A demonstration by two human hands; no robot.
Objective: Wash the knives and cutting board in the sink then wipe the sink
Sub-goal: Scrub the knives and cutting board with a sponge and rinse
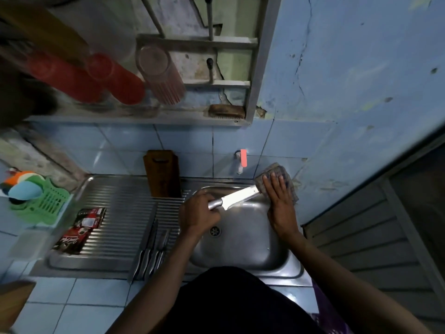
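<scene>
My left hand (201,212) grips the metal handle of a broad steel knife (240,196) held over the sink basin (243,239), blade pointing right. My right hand (279,201) lies flat, fingers straight, on a grey checked cloth (277,172) at the sink's back right corner; the knife tip touches the cloth. Several other knives (151,251) lie side by side on the ribbed drainboard (120,206). A brown wooden cutting board (162,173) stands upright against the tiled wall behind the drainboard.
A tap with a pink handle (242,160) sticks out of the wall above the basin. A green basket with sponges (33,196) and a red packet (81,227) sit at the left. Red cups (113,80) and a glass hang on a shelf above.
</scene>
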